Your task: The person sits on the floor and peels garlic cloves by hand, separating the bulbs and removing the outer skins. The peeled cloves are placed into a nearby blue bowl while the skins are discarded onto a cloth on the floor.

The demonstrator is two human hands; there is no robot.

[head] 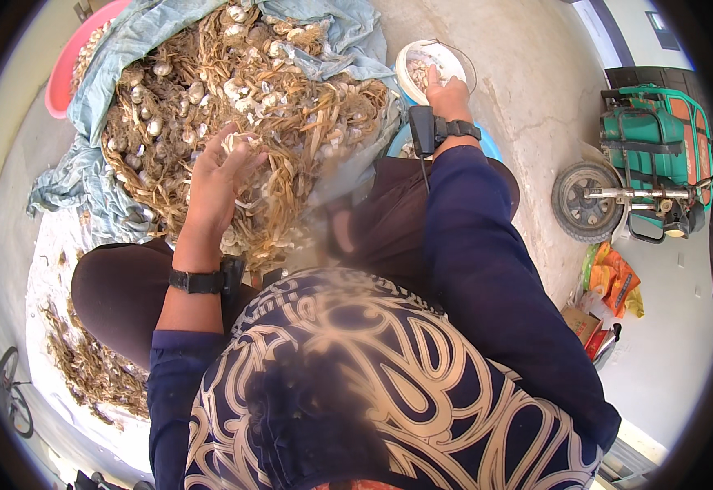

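Note:
My left hand (217, 177) is raised over a heap of dried garlic (332, 113), its fingers closed around a partly broken garlic bulb (234, 144) with pale, papery skin. Whole bulbs, dry stalks, roots and loose skins make up the heap, which lies on a blue-grey cloth (102, 79). At the upper right, my right hand (450, 98) reaches over the near rim of a white bucket (451, 56). Its index finger is stretched out and I see nothing held in it, though the palm faces away. Garlic cloves (417, 70) lie inside the bucket.
A blue basin (490, 144) stands partly hidden beneath my right forearm. The pink basin (59, 92) at far left holds cloves. Stalk scraps (96, 373) cover a white sheet (44, 263) by my left knee. A green three-wheeler (644, 131) and bags (613, 278) are at right.

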